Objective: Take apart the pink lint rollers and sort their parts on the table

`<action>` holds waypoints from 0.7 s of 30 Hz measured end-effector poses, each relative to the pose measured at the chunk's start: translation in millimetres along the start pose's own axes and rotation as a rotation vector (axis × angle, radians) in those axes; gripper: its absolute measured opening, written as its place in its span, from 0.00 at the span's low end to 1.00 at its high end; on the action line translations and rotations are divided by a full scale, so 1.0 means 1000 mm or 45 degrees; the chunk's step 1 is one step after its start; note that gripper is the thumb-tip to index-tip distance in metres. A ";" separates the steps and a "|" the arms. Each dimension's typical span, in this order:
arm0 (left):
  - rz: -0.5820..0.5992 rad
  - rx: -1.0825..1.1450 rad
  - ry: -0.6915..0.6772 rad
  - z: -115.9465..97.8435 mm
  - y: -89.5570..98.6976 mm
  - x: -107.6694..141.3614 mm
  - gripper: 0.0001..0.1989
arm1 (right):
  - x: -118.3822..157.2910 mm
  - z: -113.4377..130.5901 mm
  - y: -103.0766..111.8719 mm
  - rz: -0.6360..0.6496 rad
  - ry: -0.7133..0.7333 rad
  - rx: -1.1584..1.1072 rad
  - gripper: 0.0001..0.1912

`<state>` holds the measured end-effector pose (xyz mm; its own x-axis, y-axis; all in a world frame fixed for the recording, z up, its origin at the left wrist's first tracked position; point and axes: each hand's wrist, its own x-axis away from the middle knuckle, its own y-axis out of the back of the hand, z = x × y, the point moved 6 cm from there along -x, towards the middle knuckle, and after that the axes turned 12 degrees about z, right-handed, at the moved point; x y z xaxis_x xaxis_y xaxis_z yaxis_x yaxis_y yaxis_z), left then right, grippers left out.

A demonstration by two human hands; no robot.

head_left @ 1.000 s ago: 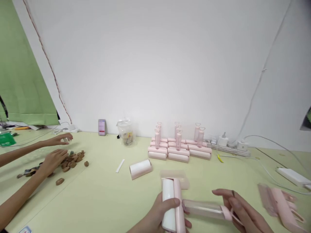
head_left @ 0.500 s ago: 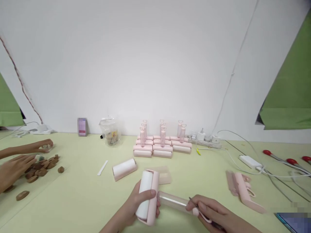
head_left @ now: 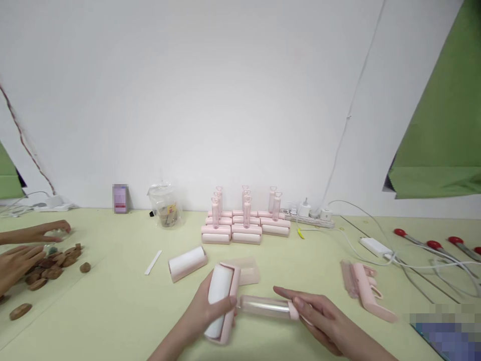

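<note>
A pink-framed roller head with a white roll (head_left: pixel 220 296) is gripped in my left hand (head_left: pixel 210 313), the thumb lying across its frame. From its side a clear tubular handle (head_left: pixel 265 307) with a pink end cap points to the right. My right hand (head_left: pixel 319 318) holds that cap between thumb and fingers, its index finger stretched out. Behind the held roller lies a translucent pink cover (head_left: pixel 248 271). Left of it rests another white roll in a pink holder (head_left: pixel 188 262).
Several finished-looking pink rollers (head_left: pixel 246 233) stand near the wall. Pink parts (head_left: pixel 366 291) and a phone (head_left: pixel 447 336) lie right, with cables and red-tipped tools (head_left: pixel 434 244). Another person's hands (head_left: pixel 22 260) are at brown pieces (head_left: pixel 52 265), far left. A white strip (head_left: pixel 153 262) lies left.
The handle has turned closer to level, and my right index finger now stretches out. The dark thin tool seen at my right hand is no longer visible. The whole view has shifted slightly.
</note>
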<state>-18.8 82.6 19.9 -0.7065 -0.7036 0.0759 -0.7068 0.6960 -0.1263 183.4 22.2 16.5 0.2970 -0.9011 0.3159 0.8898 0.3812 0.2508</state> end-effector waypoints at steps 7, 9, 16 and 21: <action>-0.141 0.047 -0.091 -0.010 0.005 0.005 0.23 | -0.007 -0.010 0.018 -0.067 0.020 -0.171 0.30; -0.081 0.124 -0.055 -0.002 0.000 0.002 0.22 | -0.005 -0.008 0.019 -0.042 0.088 -0.304 0.28; 0.217 0.029 -0.047 0.008 -0.009 0.010 0.32 | 0.008 -0.004 0.013 0.166 0.162 -0.473 0.26; 0.369 -0.498 -0.121 -0.008 -0.013 0.014 0.35 | 0.010 0.001 0.010 0.181 0.070 -0.329 0.29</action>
<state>-19.3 64.9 30.2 -0.8823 -0.4707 0.0001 -0.4553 0.8535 0.2534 195.5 17.1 23.0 0.4369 -0.8551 0.2791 0.8946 0.4453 -0.0361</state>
